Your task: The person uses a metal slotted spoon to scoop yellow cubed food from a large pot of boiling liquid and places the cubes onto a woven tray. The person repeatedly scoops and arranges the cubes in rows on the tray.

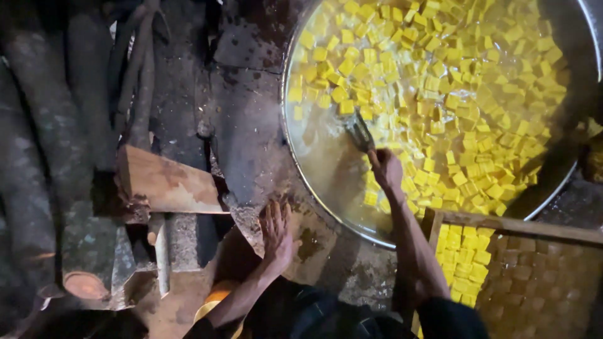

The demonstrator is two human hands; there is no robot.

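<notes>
The large round metal pan [301, 157] occupies the 1 o'clock sector of the view and is filled with small yellow cubes [440, 81] floating in hot liquid. The right hand [386, 169] is closed around the handle of a metal skimming tool [359, 132], whose head sits in the liquid at 11 o'clock from the hand. The left hand [276, 235] lies flat, fingers extended, on the soot-darkened stove ledge [251, 125], gripping nothing. A wooden-framed tray [502, 223] of yellow cubes sits at 4 o'clock. Rough wooden logs [38, 157] lie at 9 o'clock.
</notes>
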